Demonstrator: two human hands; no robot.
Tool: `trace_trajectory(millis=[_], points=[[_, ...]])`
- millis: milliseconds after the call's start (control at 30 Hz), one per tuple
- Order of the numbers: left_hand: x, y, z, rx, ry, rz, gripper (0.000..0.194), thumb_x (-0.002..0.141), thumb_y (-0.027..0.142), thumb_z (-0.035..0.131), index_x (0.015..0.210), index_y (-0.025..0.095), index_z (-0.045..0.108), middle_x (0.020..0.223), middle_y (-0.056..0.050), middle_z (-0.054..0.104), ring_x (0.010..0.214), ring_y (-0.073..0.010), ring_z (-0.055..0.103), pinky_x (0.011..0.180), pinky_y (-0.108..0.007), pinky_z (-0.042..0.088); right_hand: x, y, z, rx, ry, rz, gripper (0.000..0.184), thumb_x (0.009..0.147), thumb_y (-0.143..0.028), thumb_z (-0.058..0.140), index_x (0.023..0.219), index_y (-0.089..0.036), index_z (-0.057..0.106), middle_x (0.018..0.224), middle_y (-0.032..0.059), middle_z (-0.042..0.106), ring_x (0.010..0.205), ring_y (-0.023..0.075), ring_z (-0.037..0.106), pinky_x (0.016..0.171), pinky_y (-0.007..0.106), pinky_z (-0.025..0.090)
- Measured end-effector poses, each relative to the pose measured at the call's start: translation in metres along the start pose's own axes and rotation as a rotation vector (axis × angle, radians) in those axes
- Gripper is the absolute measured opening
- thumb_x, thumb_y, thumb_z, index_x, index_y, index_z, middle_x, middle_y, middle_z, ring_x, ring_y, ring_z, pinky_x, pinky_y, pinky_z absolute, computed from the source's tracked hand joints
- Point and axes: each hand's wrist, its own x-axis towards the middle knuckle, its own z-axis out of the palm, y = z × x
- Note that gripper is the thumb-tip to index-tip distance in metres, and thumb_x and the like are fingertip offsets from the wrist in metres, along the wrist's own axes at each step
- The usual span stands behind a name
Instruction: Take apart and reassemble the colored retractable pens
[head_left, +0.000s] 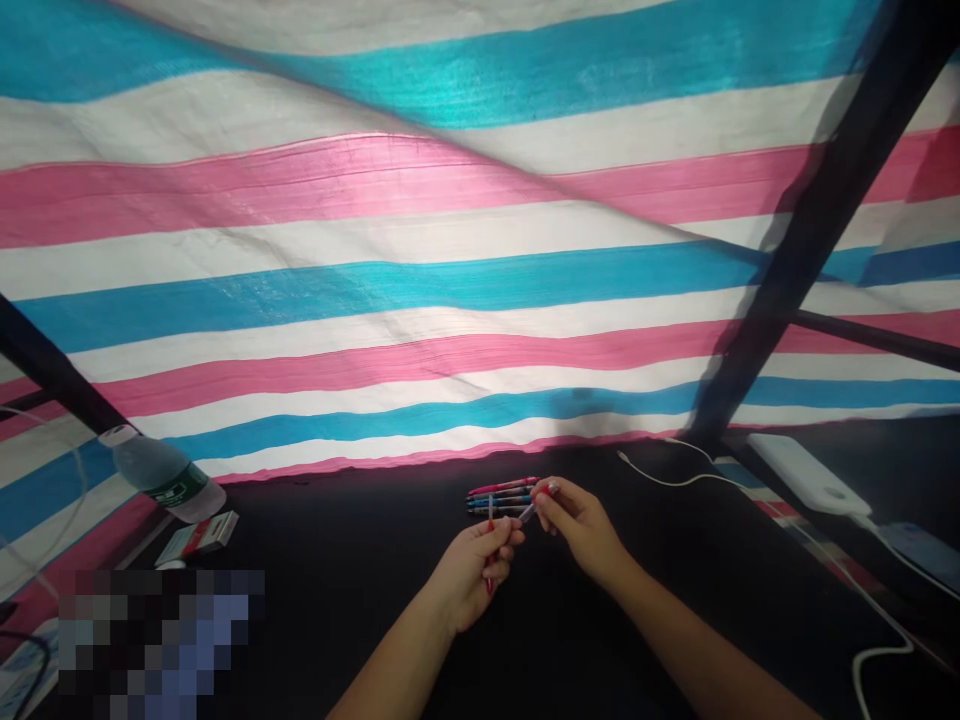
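Observation:
My left hand (484, 560) is closed around a slim red pen piece (490, 583), whose pale upper end sticks up above the fingers. Close beside it, my right hand (574, 520) pinches another pen part with a red end (551, 488). A pale, see-through length (528, 513) of that part slants down towards my left fingertips; whether the two pieces touch cannot be told. Just behind both hands, several pens (499, 498) lie side by side on the black surface (360, 570), some red or pink and some blue or dark.
A bottle with a green label (169, 478) leans at the left, behind a small box (199, 538). At the right lie a white power bank (810, 478), a phone (919, 550) and a white cable (817, 570). A striped sheet (420, 290) hangs behind, with dark poles (817, 220) at the sides.

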Motion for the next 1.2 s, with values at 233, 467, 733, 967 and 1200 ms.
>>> trace_trajectory(millis=[233,467,733,967,1200], points=[[-0.003,0.004,0.000,0.017,-0.026,-0.016,0.022,0.092,0.024,0.076,0.098,0.003,0.072,0.079,-0.009,0.067,0.047,-0.0009,0.044,0.034,-0.009,0.021,0.003,0.003,0.001,0.207,-0.061,0.124,0.029,0.094,-0.049,0.064,0.088,-0.022,0.057,0.067,-0.0040,0.048,0.057,0.0136,0.044,0.054,0.026,0.035],[-0.012,0.004,0.003,0.211,-0.186,0.020,0.035,0.083,0.037,0.085,0.091,0.010,0.064,0.078,-0.008,0.069,0.046,-0.0012,0.040,0.035,-0.012,0.014,-0.003,-0.006,0.004,-0.140,-0.314,0.150,0.029,0.085,-0.048,0.074,0.081,-0.019,0.070,0.062,-0.0049,0.045,0.060,0.0138,0.039,0.058,0.027,0.032],[-0.014,0.003,0.004,0.329,-0.197,-0.008,0.043,0.082,0.047,0.083,0.094,0.014,0.059,0.075,-0.006,0.069,0.045,-0.0023,0.036,0.038,-0.017,0.009,-0.005,-0.011,0.004,-0.101,-0.461,0.213,0.037,0.088,-0.045,0.071,0.065,-0.017,0.067,0.063,-0.0020,0.055,0.061,0.0133,0.043,0.060,0.027,0.032],[-0.011,0.002,-0.001,0.465,-0.139,-0.084,0.052,0.082,0.061,0.076,0.098,0.014,0.059,0.072,-0.009,0.070,0.044,-0.0042,0.039,0.038,-0.018,0.011,-0.008,-0.015,0.009,-0.151,-0.530,0.321,0.042,0.085,-0.049,0.073,0.059,-0.017,0.068,0.053,-0.0034,0.052,0.053,0.0109,0.034,0.054,0.026,0.025],[-0.011,0.001,-0.001,0.514,-0.127,-0.080,0.053,0.085,0.065,0.070,0.097,0.014,0.059,0.073,-0.011,0.073,0.047,-0.0074,0.048,0.037,-0.019,0.013,-0.009,-0.009,0.009,-0.165,-0.569,0.336,0.034,0.083,-0.044,0.073,0.063,-0.017,0.073,0.065,0.0021,0.069,0.058,0.0145,0.052,0.057,0.026,0.036]])
